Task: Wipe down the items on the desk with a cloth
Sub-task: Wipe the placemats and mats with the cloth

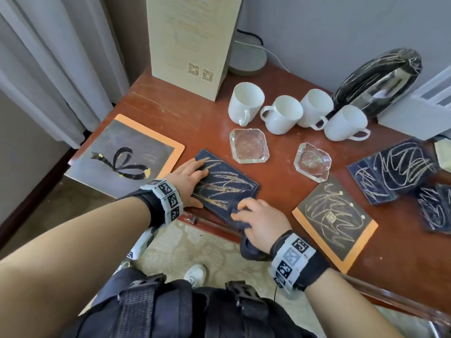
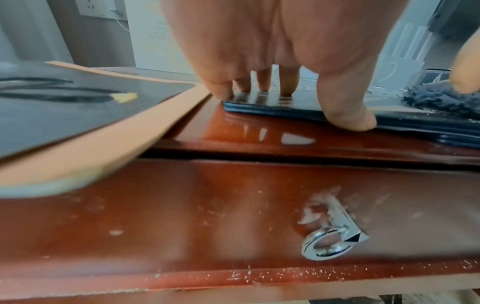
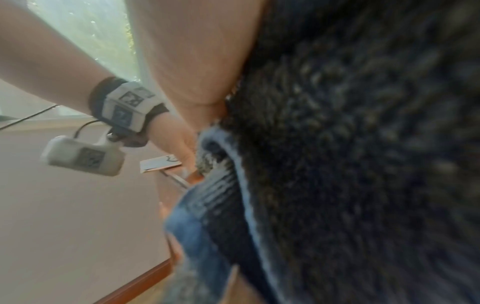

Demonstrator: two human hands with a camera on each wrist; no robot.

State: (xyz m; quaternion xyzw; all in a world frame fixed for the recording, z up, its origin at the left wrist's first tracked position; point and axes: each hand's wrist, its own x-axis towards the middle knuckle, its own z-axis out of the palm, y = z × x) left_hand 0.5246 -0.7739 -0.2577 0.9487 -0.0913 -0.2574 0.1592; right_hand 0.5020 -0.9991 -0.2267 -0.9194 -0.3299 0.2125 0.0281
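A dark blue leather pad (image 1: pixel 227 184) covered in chalk scribbles lies near the desk's front edge. My left hand (image 1: pixel 189 181) presses flat on its left end, fingers spread and thumb at the near edge; in the left wrist view the fingertips (image 2: pixel 218 90) rest on the pad (image 2: pixel 285 109). My right hand (image 1: pixel 258 220) grips a dark fuzzy cloth (image 1: pixel 249 245) bunched on the pad's near right corner, part of it hanging over the desk edge. That cloth (image 3: pixel 363 164) fills the right wrist view and also shows at the right of the left wrist view as a dark heap (image 2: pixel 436 98).
An orange-edged board (image 1: pixel 124 154) overhangs the desk at left, another scribbled board (image 1: pixel 334 220) lies at right. Behind stand several white mugs (image 1: pixel 246 103), two glass ashtrays (image 1: pixel 249 146), a scribbled kettle (image 1: pixel 378 81), a tall card sign (image 1: pixel 190 42). More scribbled pads (image 1: pixel 395 172) lie far right. A drawer handle (image 2: pixel 332 242) is below.
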